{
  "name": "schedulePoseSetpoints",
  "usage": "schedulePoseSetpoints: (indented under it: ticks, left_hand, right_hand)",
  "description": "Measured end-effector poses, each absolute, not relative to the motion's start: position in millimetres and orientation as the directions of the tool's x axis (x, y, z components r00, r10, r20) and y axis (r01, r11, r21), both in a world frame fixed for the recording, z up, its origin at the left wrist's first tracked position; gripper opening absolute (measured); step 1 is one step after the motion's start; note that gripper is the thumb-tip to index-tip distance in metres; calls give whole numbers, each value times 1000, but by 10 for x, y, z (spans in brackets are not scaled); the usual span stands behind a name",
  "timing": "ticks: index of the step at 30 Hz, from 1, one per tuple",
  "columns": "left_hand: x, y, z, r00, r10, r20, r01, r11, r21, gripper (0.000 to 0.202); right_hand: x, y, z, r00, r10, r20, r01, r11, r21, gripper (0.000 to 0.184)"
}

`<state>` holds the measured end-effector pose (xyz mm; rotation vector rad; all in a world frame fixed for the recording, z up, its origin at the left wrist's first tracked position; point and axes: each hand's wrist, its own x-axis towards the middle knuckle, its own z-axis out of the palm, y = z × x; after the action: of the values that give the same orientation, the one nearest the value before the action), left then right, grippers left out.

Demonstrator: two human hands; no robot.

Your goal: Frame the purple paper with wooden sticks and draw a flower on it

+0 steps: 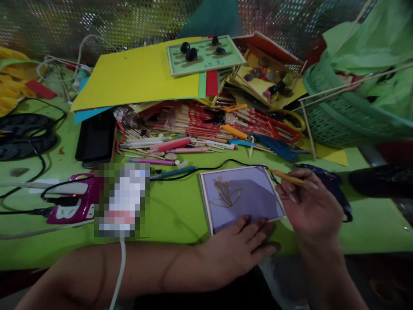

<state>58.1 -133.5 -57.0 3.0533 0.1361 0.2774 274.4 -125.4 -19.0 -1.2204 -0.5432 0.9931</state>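
A purple card [248, 189] framed with thin pale sticks lies on the green tabletop. On its left half is a brown line drawing of a plant [225, 193] with long leaves. My left hand [238, 249] rests flat on the card's lower edge, fingers stretched out. To the right of the card, my right hand [309, 206] grips a yellow-orange pen [287, 176] between thumb and fingers. The pen points left, toward the card's upper right corner. Whether its tip touches anything I cannot tell.
A blurred-out phone [125, 202] and a purple power strip [72, 200] lie left. Pens [180, 146], sticks and scissors [284, 129] crowd the middle behind the card. Coloured sheets [138, 73] and a framed green picture [206, 56] lie farther back. A green basket [348, 112] stands right.
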Motion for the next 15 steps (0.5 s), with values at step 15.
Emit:
schedulePoseSetpoints:
  ticks: [15]
  left_hand:
    - [582,-1344,-576,978,101,182,90,-994,67,49]
  right_hand:
    - [2737,-1269,-182,501,848,-175,-369,26,-929,15]
